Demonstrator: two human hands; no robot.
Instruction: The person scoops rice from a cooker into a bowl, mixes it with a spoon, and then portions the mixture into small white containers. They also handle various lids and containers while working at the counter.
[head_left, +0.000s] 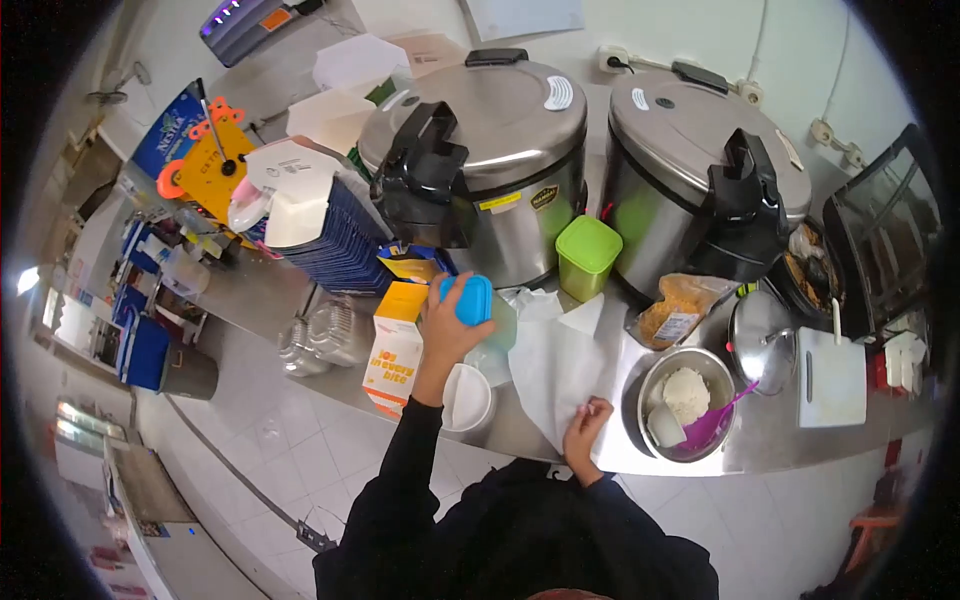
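Note:
My left hand (452, 325) is wrapped round the blue lid (474, 300) of a pale container (497, 345), between the orange-and-white box (394, 350) and the white paper sheet (552, 365). Just below it is a white tub (466, 398). My right hand (586, 430) rests by the lower right edge of the paper, its fingers curled; what they hold, if anything, is hidden. To its right, a metal bowl (648, 385) contains white food (686, 396), a white cup (665, 426) and a purple spatula (707, 428).
Two large steel cookers (515, 225) (655, 225) stand behind, with a green-lidded container (588, 250) between them. Folded boxes (325, 230) and clear plastic containers (338, 332) are at the left. A bag of orange crumbs (672, 312), a glass lid (763, 335) and a white board (832, 380) are at the right.

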